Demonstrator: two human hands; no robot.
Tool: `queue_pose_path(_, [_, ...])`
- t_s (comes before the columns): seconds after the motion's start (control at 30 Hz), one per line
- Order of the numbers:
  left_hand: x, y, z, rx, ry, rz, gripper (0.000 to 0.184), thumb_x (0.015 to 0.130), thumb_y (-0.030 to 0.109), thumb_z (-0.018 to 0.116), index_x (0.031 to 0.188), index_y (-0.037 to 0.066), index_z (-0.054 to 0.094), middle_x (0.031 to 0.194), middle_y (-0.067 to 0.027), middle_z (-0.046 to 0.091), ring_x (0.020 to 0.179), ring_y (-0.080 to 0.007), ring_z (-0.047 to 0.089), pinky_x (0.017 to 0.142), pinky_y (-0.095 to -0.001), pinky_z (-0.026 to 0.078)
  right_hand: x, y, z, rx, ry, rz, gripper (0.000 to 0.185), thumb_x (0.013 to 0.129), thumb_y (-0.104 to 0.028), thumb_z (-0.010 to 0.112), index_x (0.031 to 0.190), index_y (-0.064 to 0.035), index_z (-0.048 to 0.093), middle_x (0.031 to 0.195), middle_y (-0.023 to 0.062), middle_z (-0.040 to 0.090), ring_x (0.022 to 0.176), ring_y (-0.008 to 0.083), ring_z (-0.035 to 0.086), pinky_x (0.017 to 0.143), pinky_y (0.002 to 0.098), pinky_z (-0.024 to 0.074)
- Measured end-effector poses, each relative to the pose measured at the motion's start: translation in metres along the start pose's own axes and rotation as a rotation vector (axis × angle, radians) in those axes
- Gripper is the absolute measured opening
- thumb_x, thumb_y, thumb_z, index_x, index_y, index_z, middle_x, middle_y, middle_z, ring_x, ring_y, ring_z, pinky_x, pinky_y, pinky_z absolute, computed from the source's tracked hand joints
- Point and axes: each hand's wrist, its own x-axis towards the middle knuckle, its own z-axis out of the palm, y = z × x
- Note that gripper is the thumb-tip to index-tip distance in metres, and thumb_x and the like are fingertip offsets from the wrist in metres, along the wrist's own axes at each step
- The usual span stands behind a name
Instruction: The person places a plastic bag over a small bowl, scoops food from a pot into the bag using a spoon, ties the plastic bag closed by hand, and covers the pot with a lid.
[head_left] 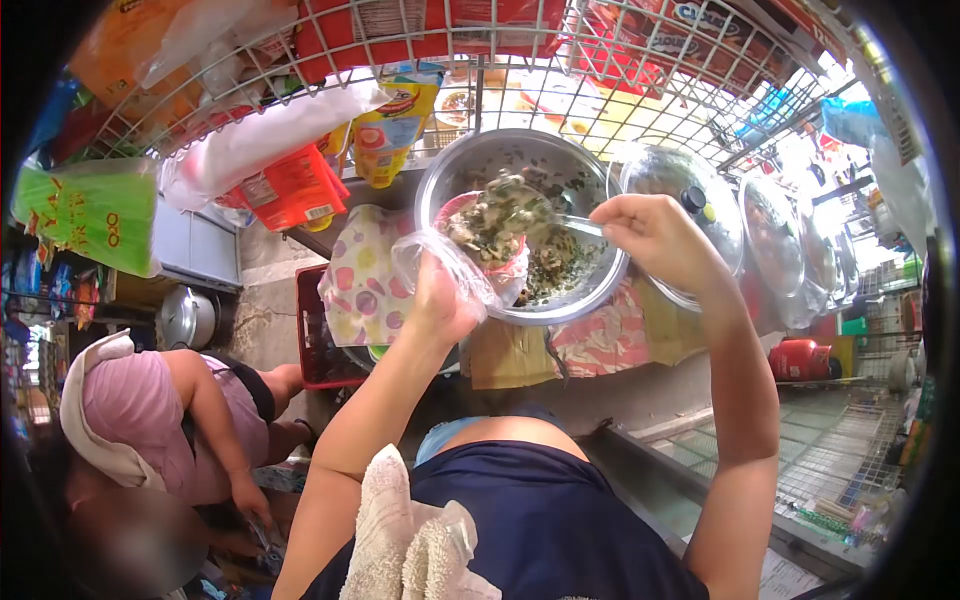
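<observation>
Over a wide metal pot [598, 268], the right hand [650, 235] pinches the handle of a spoon [580, 225], whose long axis runs leftward from those fingertips into a blurred, dark-flecked food mixture [515, 210] above the pot. Just beyond, nearer the left hand [447, 292], is a clear plastic bag [468, 268] supported by that hand, though I cannot tell how its covered fingers stand. Behind rack wire, a reddish-brown pack [690, 45] reads "Cloud"; a green pack [90, 215] at far left shows "YA".
</observation>
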Motion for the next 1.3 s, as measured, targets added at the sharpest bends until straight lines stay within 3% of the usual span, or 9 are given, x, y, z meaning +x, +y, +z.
queue_pose_path(0.03, [0.001, -0.002, 0.004, 0.021, 0.002, 0.023, 0.050, 0.108, 0.045, 0.033, 0.142, 0.011, 0.049, 0.141, -0.0127, 0.056, 0.125, -0.0335, 0.058, 0.102, -0.0523, 0.051, -0.001, -0.008, 0.003, -0.054, -0.023, -0.029, 0.023, 0.092, -0.004, 0.063, 0.114, 0.0023, 0.069, 0.100, 0.0109, 0.073, 0.090, 0.0124, 0.068, 0.084, 0.0294, 0.0528])
queue_pose_path(0.07, [0.006, -0.006, -0.003, -0.001, -0.002, -0.013, 0.052, 0.108, 0.047, 0.031, 0.143, 0.012, 0.047, 0.142, -0.0121, 0.055, 0.125, -0.0343, 0.058, 0.100, -0.0523, 0.052, -0.001, -0.001, 0.010, -0.261, 0.054, -0.235, 0.021, 0.091, -0.005, 0.065, 0.111, -0.0013, 0.070, 0.097, 0.0138, 0.072, 0.085, 0.0210, 0.071, 0.080, 0.0329, 0.0542])
queue_pose_path(0.2, [0.008, -0.006, -0.003, -0.050, 0.070, -0.105, 0.058, 0.108, 0.051, 0.024, 0.145, 0.012, 0.045, 0.140, -0.0135, 0.056, 0.121, -0.0352, 0.059, 0.096, -0.0506, 0.055, -0.009, -0.011, 0.027, -0.501, 0.207, -0.382, 0.013, 0.091, -0.009, 0.066, 0.102, -0.0037, 0.070, 0.087, 0.0136, 0.067, 0.079, 0.0361, 0.066, 0.070, 0.0427, 0.0535])
queue_pose_path(0.4, [0.005, -0.003, 0.002, -0.097, 0.035, -0.123, 0.058, 0.106, 0.056, 0.029, 0.144, 0.017, 0.046, 0.136, -0.0127, 0.059, 0.119, -0.0329, 0.061, 0.090, -0.0483, 0.057, -0.019, -0.006, 0.026, -0.479, 0.332, -0.395, 0.016, 0.091, -0.008, 0.061, 0.104, -0.0072, 0.070, 0.085, 0.0118, 0.066, 0.077, 0.0349, 0.068, 0.065, 0.0446, 0.0546])
queue_pose_path(0.5, [0.008, -0.002, -0.003, -0.082, 0.006, -0.148, 0.056, 0.105, 0.058, 0.032, 0.143, 0.020, 0.048, 0.136, -0.0115, 0.059, 0.119, -0.0308, 0.061, 0.087, -0.0466, 0.057, -0.021, -0.009, 0.035, -0.503, 0.270, -0.432, 0.016, 0.091, -0.007, 0.060, 0.104, -0.0081, 0.070, 0.084, 0.0116, 0.066, 0.077, 0.0344, 0.068, 0.066, 0.0440, 0.0548])
queue_pose_path(0.73, [0.004, 0.004, -0.002, 0.001, 0.114, -0.184, 0.053, 0.105, 0.058, 0.033, 0.140, 0.023, 0.052, 0.135, -0.0015, 0.061, 0.118, -0.0255, 0.062, 0.085, -0.0456, 0.057, -0.007, -0.005, 0.014, -0.518, 0.431, -0.299, 0.017, 0.092, -0.009, 0.060, 0.105, -0.0081, 0.071, 0.092, 0.0122, 0.068, 0.083, 0.0349, 0.068, 0.074, 0.0446, 0.0541])
queue_pose_path(0.87, [0.008, 0.001, -0.008, 0.032, 0.049, -0.264, 0.052, 0.105, 0.059, 0.028, 0.139, 0.027, 0.052, 0.138, -0.0028, 0.060, 0.120, -0.0260, 0.061, 0.083, -0.0474, 0.058, 0.003, -0.005, 0.016, -0.446, 0.419, -0.319, 0.017, 0.093, -0.010, 0.060, 0.106, -0.0081, 0.071, 0.092, 0.0129, 0.067, 0.087, 0.0352, 0.067, 0.077, 0.0445, 0.0536])
queue_pose_path(1.17, [0.010, -0.004, -0.001, 0.035, -0.016, -0.308, 0.059, 0.106, 0.059, 0.026, 0.142, 0.019, 0.050, 0.138, -0.0079, 0.059, 0.121, -0.0281, 0.061, 0.082, -0.0451, 0.060, -0.002, 0.000, 0.028, -0.411, 0.336, -0.486, 0.021, 0.087, 0.000, 0.062, 0.104, -0.0073, 0.071, 0.090, 0.0110, 0.063, 0.085, 0.0336, 0.066, 0.074, 0.0434, 0.0522])
queue_pose_path(1.3, [0.004, 0.003, -0.004, -0.025, 0.005, -0.303, 0.059, 0.105, 0.059, 0.029, 0.143, 0.019, 0.050, 0.136, -0.0082, 0.061, 0.117, -0.0283, 0.063, 0.081, -0.0453, 0.060, 0.004, 0.010, 0.022, -0.408, 0.505, -0.244, 0.021, 0.090, -0.002, 0.059, 0.107, -0.0041, 0.071, 0.093, 0.0142, 0.065, 0.089, 0.0346, 0.066, 0.079, 0.0431, 0.0524])
